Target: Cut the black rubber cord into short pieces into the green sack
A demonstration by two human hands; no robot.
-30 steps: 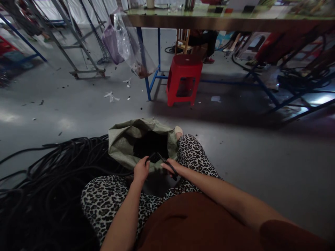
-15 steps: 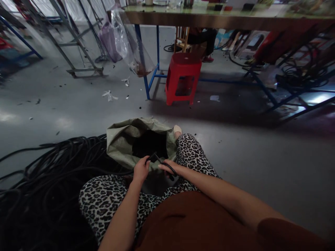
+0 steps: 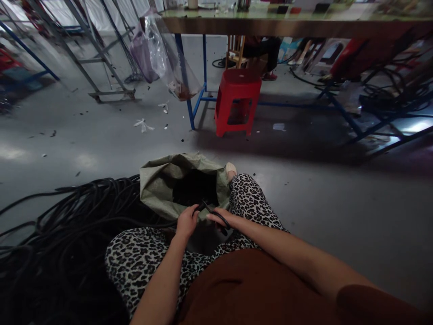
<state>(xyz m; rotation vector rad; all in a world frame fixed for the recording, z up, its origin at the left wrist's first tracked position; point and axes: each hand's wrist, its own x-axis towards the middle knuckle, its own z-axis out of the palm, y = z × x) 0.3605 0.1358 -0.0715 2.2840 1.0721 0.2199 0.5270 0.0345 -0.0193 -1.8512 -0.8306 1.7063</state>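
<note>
My left hand (image 3: pixel 188 221) is closed on a black rubber strip (image 3: pixel 200 208), its end pointing right over the sack's near rim. In my right hand (image 3: pixel 221 218) is a pair of scissors (image 3: pixel 223 222) with black handles; the blades reach up and left to the strip's end. Below both hands, a grey-green woven sack (image 3: pixel 157 180) stands with its mouth open and dark pieces inside, too dim to make out singly. A long black strip runs from the heap (image 3: pixel 94 198) at the left toward my left hand.
A red plastic stool (image 3: pixel 238 101) stands ahead, by a long table (image 3: pixel 270 27) with blue legs. Clear plastic bags (image 3: pixel 165 54) hang at the table's left corner. A metal frame (image 3: pixel 96 61) is at the far left. Someone's legs (image 3: pixel 270 58) show beyond the table.
My left hand and the strip have moved slightly right, closer to the scissors. The scissor blades now meet the strip's end. The whole view has shifted a little.
</note>
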